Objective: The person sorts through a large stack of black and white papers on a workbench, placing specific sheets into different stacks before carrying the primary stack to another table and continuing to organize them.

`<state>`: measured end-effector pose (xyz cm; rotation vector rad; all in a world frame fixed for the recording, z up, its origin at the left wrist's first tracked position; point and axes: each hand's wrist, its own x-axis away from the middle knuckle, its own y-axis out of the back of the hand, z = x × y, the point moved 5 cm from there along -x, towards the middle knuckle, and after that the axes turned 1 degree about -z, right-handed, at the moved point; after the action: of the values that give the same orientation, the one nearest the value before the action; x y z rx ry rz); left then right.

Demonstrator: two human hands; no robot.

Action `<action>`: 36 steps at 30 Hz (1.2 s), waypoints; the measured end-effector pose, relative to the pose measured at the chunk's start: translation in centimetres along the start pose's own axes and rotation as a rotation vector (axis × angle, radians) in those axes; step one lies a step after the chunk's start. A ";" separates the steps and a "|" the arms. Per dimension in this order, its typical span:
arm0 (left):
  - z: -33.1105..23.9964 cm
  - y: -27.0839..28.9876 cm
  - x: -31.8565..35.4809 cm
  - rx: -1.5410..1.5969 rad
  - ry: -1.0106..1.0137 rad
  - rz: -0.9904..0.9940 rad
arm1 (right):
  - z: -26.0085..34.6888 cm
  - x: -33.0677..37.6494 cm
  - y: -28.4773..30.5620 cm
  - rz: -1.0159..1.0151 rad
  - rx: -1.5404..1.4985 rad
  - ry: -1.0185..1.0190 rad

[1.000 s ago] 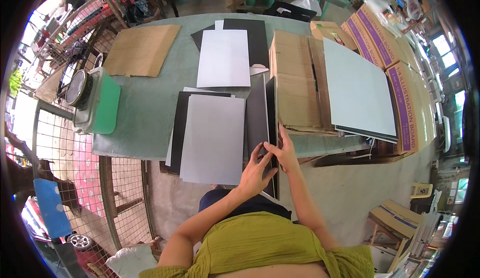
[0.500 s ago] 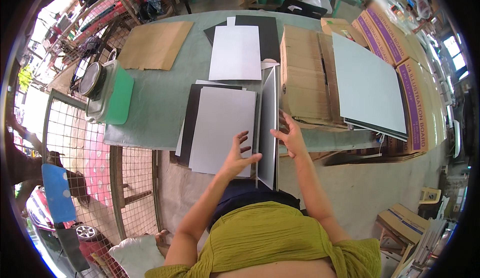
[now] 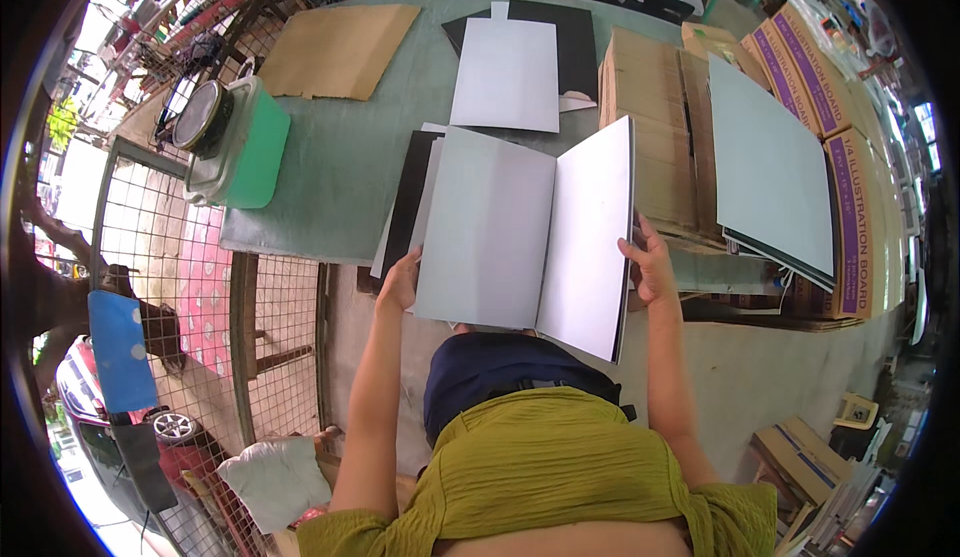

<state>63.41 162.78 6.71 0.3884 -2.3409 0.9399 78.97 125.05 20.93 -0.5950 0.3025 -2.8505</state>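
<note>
Two pale boards stand spread like an open book over the near edge of the table, meeting along a line in the middle. The left one, a grey-white board (image 3: 488, 227), lies nearly flat over a stack that includes a black board (image 3: 403, 197). My left hand (image 3: 402, 279) is closed on its left edge. Tilted up on the right is a white board (image 3: 592, 237) with a dark layer along its outer edge. My right hand (image 3: 650, 263) grips that edge, thumb in front and fingers behind, partly hidden.
Farther back lie a white sheet (image 3: 507, 77) over black boards and a brown cardboard piece (image 3: 345, 49). A green lidded container (image 3: 262, 152) stands at left. On the right are a cardboard box (image 3: 648, 132), a leaning pale board stack (image 3: 770, 172) and printed cartons (image 3: 858, 222).
The upright boards have swung apart into a spread shape. My left hand has moved left to the outer edge, and my right hand has shifted right with the tilted board.
</note>
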 end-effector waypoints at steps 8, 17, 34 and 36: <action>0.7 2.1 -1.7 0.039 0.047 0.045 | -0.7 -0.3 2.2 0.007 -0.091 -0.057; 1.9 4.5 -3.2 0.026 0.035 0.004 | -0.9 -0.8 2.5 0.015 -0.073 -0.069; 0.1 11.6 -2.6 -0.240 -0.080 -0.248 | -1.3 -0.3 1.9 -0.067 -0.066 -0.086; -0.1 11.2 -2.7 -0.280 -0.117 -0.261 | -1.6 -0.4 2.3 -0.062 -0.080 -0.084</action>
<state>60.41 170.97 -0.88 0.6285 -2.4079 0.4707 79.04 123.21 18.78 -0.7496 0.3921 -2.8736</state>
